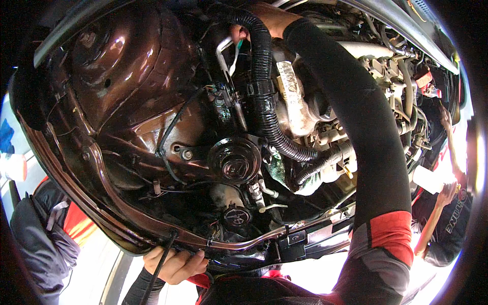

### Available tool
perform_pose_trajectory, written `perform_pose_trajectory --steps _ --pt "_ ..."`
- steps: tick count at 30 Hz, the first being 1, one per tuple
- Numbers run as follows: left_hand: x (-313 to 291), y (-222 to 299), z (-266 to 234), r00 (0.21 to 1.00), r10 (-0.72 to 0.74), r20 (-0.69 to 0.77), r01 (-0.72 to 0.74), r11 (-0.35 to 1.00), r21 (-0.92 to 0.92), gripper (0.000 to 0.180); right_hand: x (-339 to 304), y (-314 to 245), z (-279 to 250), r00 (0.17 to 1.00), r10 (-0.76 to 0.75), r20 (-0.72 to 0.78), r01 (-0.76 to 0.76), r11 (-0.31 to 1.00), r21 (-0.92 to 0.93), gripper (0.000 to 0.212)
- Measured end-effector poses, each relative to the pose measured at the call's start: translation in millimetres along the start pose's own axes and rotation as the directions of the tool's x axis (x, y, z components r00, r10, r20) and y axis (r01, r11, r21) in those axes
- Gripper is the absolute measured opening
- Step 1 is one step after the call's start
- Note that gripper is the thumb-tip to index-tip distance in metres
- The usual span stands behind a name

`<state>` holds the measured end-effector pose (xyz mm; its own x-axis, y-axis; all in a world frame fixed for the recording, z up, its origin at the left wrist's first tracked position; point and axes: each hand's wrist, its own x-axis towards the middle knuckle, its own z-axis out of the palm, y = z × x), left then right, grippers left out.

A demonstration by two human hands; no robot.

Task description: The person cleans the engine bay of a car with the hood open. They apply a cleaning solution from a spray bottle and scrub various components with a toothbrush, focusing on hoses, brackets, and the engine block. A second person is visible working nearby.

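Toward the far centre of the engine bay, right hand [240, 33]: reached in deep, mostly hidden behind the hose; a few bent fingers show beside a pale metal piece, and I cannot tell how wide the hand is spread or whether it grips anything.
Pale metal piece [222, 50]: far centre, left of the hose and just by those fingers, narrow and angular; probably stiff and hard to bend, with its bare length the likeliest place to take hold.
Black ribbed hose [263, 104]: runs from the far edge toward the near middle, crossing in front of the right hand; likely light and flexible, perhaps slick where it shines, best held around its ribs and easily kinked.
Left hand [176, 266]: near left, by the brown front panel [195, 240], fingers loosely curled; whether they clasp the edge is unclear.
Black rod [158, 273]: slanted across the left hand at the near left; looks thin and rigid, probably light, easiest to hold along its shaft.
Round black part [235, 161]: near middle, left of the hose, apart from both hands; likely solid.
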<state>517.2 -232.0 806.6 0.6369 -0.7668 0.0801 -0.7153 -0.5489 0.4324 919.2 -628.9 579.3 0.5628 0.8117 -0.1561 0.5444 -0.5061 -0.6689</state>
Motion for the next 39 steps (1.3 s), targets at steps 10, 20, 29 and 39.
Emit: perform_pose_trajectory --steps 10,20,29,39 --pt "-3 1 4 1.0 -0.001 -0.028 0.001 1.0 -0.011 0.031 -3 6 -1 0.996 -0.044 0.081 0.046 0.999 -0.023 0.047" --pt "-3 0 4 1.0 -0.003 -0.016 0.003 1.0 -0.026 0.029 -8 -5 -1 0.958 0.262 0.113 -0.277 0.95 0.144 0.037" --pt "-1 3 4 0.999 -0.027 -0.023 0.028 1.0 0.007 0.026 4 21 18 0.992 0.128 -0.021 -0.128 0.992 -0.006 0.043" --pt "-2 -2 11 0.992 0.033 -0.122 -0.034 0.999 -0.001 0.023 2 11 10 0.988 0.132 -0.081 -0.137 0.989 -0.059 0.053"
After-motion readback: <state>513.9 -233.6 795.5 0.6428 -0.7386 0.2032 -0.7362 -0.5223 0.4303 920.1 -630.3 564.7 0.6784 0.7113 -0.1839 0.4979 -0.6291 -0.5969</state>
